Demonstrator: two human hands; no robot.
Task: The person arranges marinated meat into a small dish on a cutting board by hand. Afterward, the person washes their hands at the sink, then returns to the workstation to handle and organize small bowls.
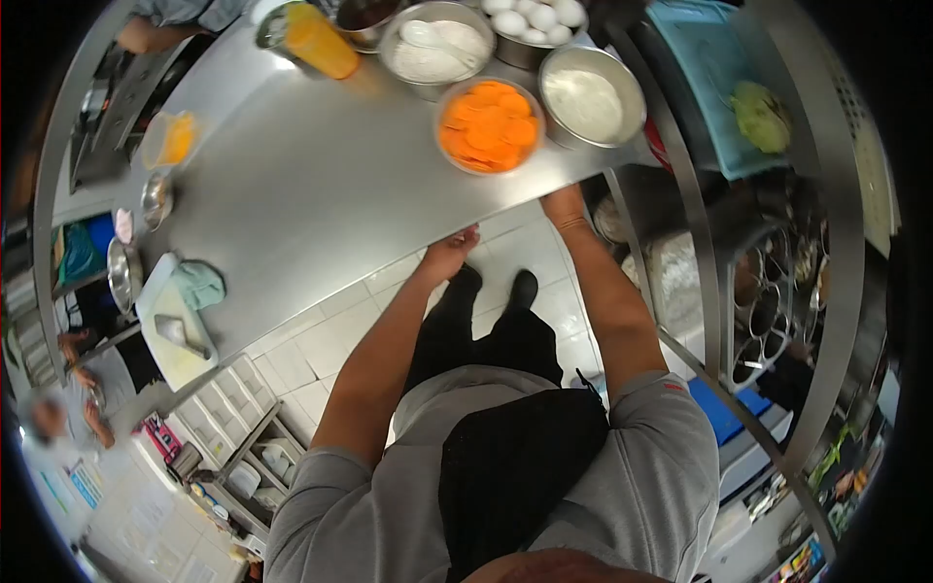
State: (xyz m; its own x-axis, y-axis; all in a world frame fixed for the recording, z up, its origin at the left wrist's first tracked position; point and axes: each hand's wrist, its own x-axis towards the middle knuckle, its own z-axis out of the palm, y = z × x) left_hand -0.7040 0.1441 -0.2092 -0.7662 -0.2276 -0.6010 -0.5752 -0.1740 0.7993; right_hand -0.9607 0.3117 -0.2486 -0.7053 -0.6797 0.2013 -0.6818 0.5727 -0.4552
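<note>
My left hand (452,255) is at the front edge of the steel table (292,185). Its fingers look curled in, and whatever they may hold is too small to make out. Farther right, my right hand (564,205) reaches to the same edge, its fingers hidden beneath the tabletop. Just above the hands on the table stands a round container of sliced carrots (489,126). Beside it is a steel pot (593,97) with a pale, whitish content.
Behind the carrots stand a bowl of white powder (434,60) with a white spoon, a pot of eggs (535,19) and an orange-yellow container (321,41). A cutting board (175,330) with a cleaver (182,335) and a green cloth (199,284) lies left. Metal shelving (695,243) borders the right. Other people are at left.
</note>
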